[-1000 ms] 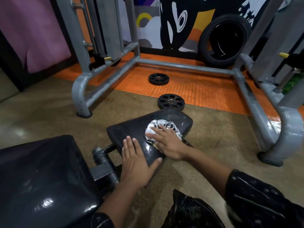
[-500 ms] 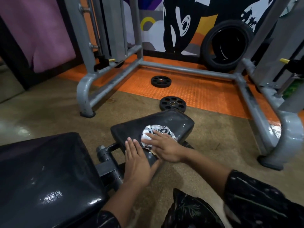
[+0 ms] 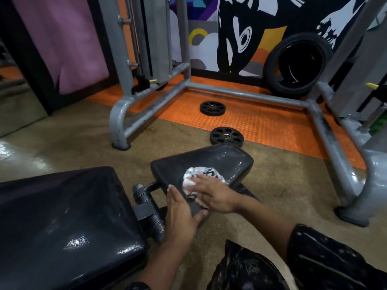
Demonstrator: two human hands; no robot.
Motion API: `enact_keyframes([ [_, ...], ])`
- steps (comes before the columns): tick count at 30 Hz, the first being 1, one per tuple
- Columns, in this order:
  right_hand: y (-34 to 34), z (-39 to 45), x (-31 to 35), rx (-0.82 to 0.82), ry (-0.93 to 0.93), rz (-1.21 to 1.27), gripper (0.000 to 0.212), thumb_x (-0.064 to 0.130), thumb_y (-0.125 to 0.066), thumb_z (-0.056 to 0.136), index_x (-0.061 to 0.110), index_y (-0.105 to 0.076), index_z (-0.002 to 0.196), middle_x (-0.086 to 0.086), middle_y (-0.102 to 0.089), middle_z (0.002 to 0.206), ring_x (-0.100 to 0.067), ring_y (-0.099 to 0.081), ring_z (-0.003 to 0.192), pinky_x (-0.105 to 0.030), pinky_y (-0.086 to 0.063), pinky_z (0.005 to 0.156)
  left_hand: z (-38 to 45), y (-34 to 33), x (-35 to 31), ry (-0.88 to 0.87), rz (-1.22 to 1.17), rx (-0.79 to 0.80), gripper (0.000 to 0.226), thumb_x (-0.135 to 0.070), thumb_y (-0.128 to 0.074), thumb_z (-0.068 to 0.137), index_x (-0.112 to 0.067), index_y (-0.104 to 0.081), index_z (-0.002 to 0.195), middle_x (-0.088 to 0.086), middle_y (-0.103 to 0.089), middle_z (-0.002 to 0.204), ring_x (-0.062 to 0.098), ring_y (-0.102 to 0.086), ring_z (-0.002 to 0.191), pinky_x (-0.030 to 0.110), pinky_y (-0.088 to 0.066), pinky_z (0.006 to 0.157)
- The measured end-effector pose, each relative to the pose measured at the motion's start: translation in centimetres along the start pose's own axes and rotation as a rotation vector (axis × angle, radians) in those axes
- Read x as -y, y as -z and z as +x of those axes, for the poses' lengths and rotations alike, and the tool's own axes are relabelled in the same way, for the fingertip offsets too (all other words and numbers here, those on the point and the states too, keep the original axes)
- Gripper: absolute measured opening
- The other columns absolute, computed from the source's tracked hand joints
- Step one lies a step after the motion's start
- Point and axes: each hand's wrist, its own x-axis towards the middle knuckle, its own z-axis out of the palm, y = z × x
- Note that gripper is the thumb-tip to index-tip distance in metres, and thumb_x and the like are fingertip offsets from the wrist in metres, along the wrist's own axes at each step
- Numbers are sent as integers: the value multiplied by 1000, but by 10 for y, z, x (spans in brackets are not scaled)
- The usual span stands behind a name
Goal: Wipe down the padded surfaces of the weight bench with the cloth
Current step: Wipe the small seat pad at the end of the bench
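Observation:
The bench has two black padded parts: a small seat pad (image 3: pixel 219 162) in the middle and a large back pad (image 3: pixel 62 216) at the lower left. A bunched white cloth with black print (image 3: pixel 201 174) lies on the small pad. My right hand (image 3: pixel 211 195) presses flat on the cloth's near side. At the pad's near corner, my left hand (image 3: pixel 181 216) rests with fingers together and the thumb hooked around the edge. A black hinge bracket (image 3: pixel 148 206) joins the two pads.
Two small black weight plates (image 3: pixel 227 136) (image 3: pixel 212 108) lie on the floor beyond the pad. A grey steel rack frame (image 3: pixel 251 94) surrounds the orange mat. A black tyre (image 3: pixel 297 65) leans on the painted wall. A pink panel (image 3: pixel 62 42) stands at left.
My right hand has slid the cloth toward me and to the left across the small pad. My left hand has stayed on the near corner.

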Motion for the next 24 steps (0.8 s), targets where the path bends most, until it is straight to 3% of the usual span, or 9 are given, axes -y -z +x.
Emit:
enact_keyframes([
  [3,18,15,-15,-23,-218,22,44,30,-33,102,33,-34,146,5,-16,161,-24,-5,149,-47,-9,119,-1,4,-6,16,48,58,113,-44,-70,80,1,9,148,16,6,158,25,1,146,28,-13,114],
  [5,15,30,7,-24,-266,-22,44,31,-31,102,34,-33,146,4,-15,161,-26,-3,149,-52,-7,118,-2,6,-6,22,78,82,111,-42,-71,80,1,6,148,18,1,158,26,-5,146,29,-16,114],
  [9,-18,15,50,-64,-147,-20,46,23,-37,100,34,-35,145,6,-19,160,-22,-4,149,-50,-5,116,-12,14,4,-26,44,83,109,-29,-77,75,-2,-2,149,13,-30,151,26,-40,133,28,-36,102],
  [14,-41,-18,67,-150,-42,49,54,15,-40,86,27,-49,138,3,-45,148,-25,-27,144,-48,-23,112,-48,35,12,-106,135,167,88,-20,-60,87,-4,-1,150,10,-35,149,23,-42,131,27,-36,103],
  [19,-57,-39,85,-211,11,49,49,10,-41,78,17,-68,119,-5,-64,126,-31,-46,131,-51,-35,106,-96,69,23,-227,296,180,44,-19,-56,88,-13,-49,131,12,-63,122,29,-56,113,31,-42,91],
  [21,-55,-48,101,-205,24,98,48,7,-40,77,10,-70,114,-12,-66,122,-34,-54,123,-37,-34,110,-113,83,37,-183,276,227,30,-20,-54,90,-11,-59,118,15,-66,114,32,-59,110,33,-45,88],
  [24,-67,-67,127,-202,19,232,47,-7,-41,77,3,-70,113,-19,-62,126,-32,-55,121,-5,-23,100,-131,95,75,-60,289,380,30,-24,-46,95,-7,-61,113,17,-64,116,32,-59,109,32,-47,88],
])
